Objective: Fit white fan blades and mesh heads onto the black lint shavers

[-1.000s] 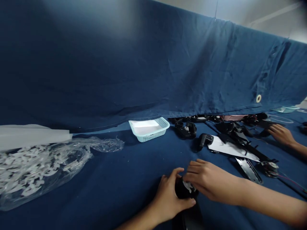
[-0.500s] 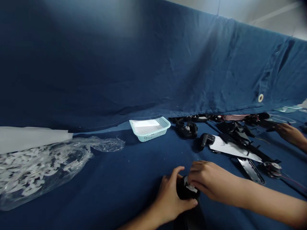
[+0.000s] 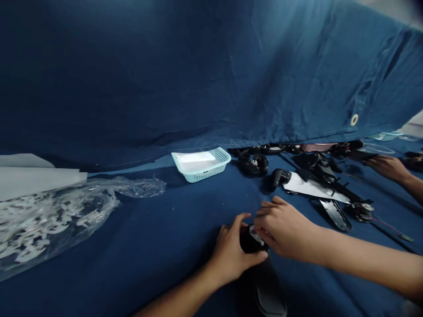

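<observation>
My left hand is wrapped round the top end of a long black part, thumb on the near side and fingers on the far side. The part's lower end reaches the bottom edge of the view. At its top, a small white piece shows between my hands. My right hand has its fingers bent and pressed together on that white piece, and they partly cover it.
A light blue basket with white paper stands ahead. At left lies a clear bag of white pieces. Black parts, a white sheet and wires lie right, where another person's hand holds something dark. Blue cloth hangs behind.
The view has tilted down and shifted slightly, so more of the black part shows. Both my hands stay at its top end, with the right fingers still at the white piece.
</observation>
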A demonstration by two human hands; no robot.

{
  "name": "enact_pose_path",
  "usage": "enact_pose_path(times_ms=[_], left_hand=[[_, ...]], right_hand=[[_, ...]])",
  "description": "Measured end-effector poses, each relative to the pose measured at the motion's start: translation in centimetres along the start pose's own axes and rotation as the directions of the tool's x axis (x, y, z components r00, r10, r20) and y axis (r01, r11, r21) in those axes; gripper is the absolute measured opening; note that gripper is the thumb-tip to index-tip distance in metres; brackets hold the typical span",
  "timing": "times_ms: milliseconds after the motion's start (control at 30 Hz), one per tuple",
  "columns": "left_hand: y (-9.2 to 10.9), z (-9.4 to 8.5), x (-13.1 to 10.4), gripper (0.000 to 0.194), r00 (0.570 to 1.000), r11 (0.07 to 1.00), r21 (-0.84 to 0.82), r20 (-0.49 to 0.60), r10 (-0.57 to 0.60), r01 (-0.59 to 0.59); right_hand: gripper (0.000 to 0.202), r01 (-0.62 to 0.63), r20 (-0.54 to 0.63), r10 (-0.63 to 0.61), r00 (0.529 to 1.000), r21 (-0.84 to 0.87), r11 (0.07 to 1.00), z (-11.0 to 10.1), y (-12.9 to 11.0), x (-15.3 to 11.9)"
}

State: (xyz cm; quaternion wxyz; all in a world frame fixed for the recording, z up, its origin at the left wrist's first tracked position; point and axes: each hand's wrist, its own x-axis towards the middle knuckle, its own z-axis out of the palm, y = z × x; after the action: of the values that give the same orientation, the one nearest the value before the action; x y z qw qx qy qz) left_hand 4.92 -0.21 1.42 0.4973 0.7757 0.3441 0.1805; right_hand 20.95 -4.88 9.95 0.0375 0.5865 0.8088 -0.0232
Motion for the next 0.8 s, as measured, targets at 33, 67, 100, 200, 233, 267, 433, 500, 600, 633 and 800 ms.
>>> enact_pose_path(times_ms=[33,67,100,200,233,267,433,500,600,633,800], left_hand=[[0.0,0.0,0.0,0.084,1.0,1.0,0.003,-0.001,0.004,-0.004],[0.0,0.0,0.0,0.083,1.0,1.0,0.006,-0.003,0.006,-0.006],[0.0,0.0,0.0,0.083,1.0,1.0,0.01,-0.007,0.008,-0.008],[-0.1,-0.1,-0.1,0.084,1.0,1.0,0.018,-0.017,0.012,-0.011],[-0.1,-0.1,-0.1,0.085,1.0,1.0,0.02,-0.018,0.014,-0.014],[-0.1,-0.1,-0.1,0.085,1.0,1.0,0.022,-0.017,0.017,-0.016],[-0.4,-0.1,-0.2,0.084,0.999,0.999,0.027,-0.007,0.034,-0.034],[-0.5,-0.1,-0.2,0.084,0.999,0.999,0.03,-0.004,0.044,-0.044],[-0.5,-0.1,-0.2,0.083,0.998,0.998,0.039,-0.007,0.057,-0.057],[-0.4,-0.1,-0.3,0.083,0.998,0.997,0.043,-0.006,0.066,-0.065],[-0.4,0.2,-0.7,0.081,0.991,0.989,0.069,-0.006,0.135,-0.134]], right_hand=[[0.011,-0.008,-0.004,0.008,1.0,0.003,1.0,0.0,-0.1,0.1],[0.011,-0.014,-0.007,0.014,1.0,0.009,1.0,0.0,-0.1,0.1],[0.011,-0.019,-0.01,0.02,1.0,0.017,1.0,0.1,-0.2,0.1],[0.014,-0.035,-0.021,0.037,0.999,0.055,0.998,0.1,0.0,0.0],[0.015,-0.037,-0.021,0.038,0.999,0.073,0.997,0.1,0.2,-0.1],[0.016,-0.036,-0.019,0.038,0.999,0.093,0.995,0.1,0.4,-0.2],[0.021,-0.055,-0.01,0.057,0.998,0.162,0.985,-0.3,1.3,-1.5],[0.025,-0.048,0.014,0.046,0.999,0.199,0.979,-0.7,1.2,-2.3],[0.036,0.044,0.04,-0.066,0.997,0.406,0.913,-1.5,0.4,-3.5],[0.038,0.071,0.016,-0.09,0.996,0.48,0.874,-1.8,0.1,-3.8],[0.035,0.165,-0.194,-0.059,0.979,0.595,0.786,-2.9,-1.1,-2.1]])
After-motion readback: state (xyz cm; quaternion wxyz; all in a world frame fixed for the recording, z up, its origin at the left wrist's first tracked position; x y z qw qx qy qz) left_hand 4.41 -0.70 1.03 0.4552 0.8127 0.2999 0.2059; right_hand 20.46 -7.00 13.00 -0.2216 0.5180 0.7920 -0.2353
